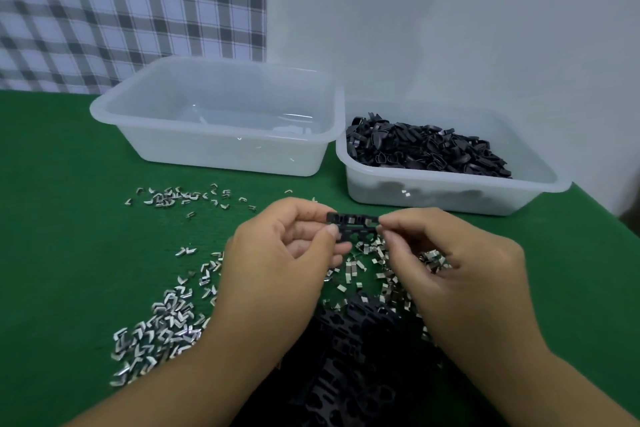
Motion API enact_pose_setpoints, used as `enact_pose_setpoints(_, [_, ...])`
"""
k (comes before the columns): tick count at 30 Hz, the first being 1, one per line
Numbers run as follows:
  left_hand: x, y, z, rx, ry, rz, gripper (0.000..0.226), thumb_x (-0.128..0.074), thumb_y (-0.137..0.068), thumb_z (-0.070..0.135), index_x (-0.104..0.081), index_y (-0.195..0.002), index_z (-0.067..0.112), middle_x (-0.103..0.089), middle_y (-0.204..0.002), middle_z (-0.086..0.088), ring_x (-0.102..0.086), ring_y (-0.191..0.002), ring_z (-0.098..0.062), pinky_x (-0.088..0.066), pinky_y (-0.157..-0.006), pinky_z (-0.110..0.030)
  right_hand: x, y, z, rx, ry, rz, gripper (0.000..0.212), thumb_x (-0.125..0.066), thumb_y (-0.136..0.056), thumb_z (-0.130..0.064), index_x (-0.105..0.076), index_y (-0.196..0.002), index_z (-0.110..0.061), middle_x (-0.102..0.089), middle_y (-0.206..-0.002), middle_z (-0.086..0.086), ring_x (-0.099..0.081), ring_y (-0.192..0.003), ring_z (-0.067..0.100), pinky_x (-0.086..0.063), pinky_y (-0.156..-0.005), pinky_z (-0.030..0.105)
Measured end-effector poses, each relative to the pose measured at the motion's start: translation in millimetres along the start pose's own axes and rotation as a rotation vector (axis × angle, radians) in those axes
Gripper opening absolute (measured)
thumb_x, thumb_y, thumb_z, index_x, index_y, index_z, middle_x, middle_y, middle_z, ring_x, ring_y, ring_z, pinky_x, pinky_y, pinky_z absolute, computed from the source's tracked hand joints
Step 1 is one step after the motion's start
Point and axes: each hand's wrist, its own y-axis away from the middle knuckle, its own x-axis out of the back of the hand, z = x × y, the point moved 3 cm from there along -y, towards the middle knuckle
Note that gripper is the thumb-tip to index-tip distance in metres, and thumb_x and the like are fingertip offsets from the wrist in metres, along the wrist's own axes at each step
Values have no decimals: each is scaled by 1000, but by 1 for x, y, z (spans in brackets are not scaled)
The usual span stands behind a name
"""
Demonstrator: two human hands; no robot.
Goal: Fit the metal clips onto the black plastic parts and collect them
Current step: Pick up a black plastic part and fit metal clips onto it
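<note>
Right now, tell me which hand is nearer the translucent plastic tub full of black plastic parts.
Right. The right hand hovers just in front of the translucent tub; the left hand sits farther left. Both pinch one black plastic strip.

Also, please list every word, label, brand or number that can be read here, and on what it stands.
No readable text: none on the larger translucent tub, the tub of black parts, the black plastic strip, the metal clips, the green table cover or the checked cloth.
</note>
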Motion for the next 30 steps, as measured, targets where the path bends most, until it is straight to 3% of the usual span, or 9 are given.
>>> enact_pose_setpoints(4, [-3, 3, 1, -19, -16, -36, 19, -65, -83, 1, -67, -78, 19, -73, -65, -3, -73, -65, -13, -58, -60, -22, -3, 0, -4, 0, -30, 26, 15, -67, -80, -10, -68, -94, -15, -69, -82, -8, -66, -75, 8, -50, -66, 23])
enact_pose_setpoints(11, [-4, 5, 0, -26, -28, -71, 21, -68, -81, 1, -67, -78, 21, -73, -65, -1, -73, -65, -13, -57, -58, -21, -8, 3, -2, 12, -44, 23, 6, -66, -81, -10, -72, -84, -12, -60, -86, -2, -57, -84, 19, -45, -73, 26])
enact_pose_setpoints(16, [-5, 7, 1, -46, -32, -92, 24, -69, -80, 1, -67, -81, 25, -74, -66, 0, -73, -66, -13, -59, -60, -25, -12, 3, -1, -83, -66, 2, 6, -67, -77, -14, -71, -81, -16, -53, -81, -6, -54, -83, 16, -38, -73, 12])
enact_pose_setpoints(24, [-6, 7, 3, -50, -17, -105, 23, -70, -80, -1, -67, -79, 22, -73, -65, -2, -73, -64, -15, -60, -61, -31, -11, 2, -3, -66, -24, 61, 6, -69, -74, -13, -72, -79, -15, -53, -78, -5, -53, -80, 17, -37, -74, 11])
enact_pose_setpoints(30, [-7, 8, 3, -30, 27, -123, 16, -69, -79, -3, -67, -77, 13, -73, -65, -7, -73, -63, -19, -59, -58, -26, -10, 2, -4, -45, -19, 52, 5, -70, -74, -12, -72, -77, -14, -53, -76, -3, -52, -78, 17, -38, -71, 13])
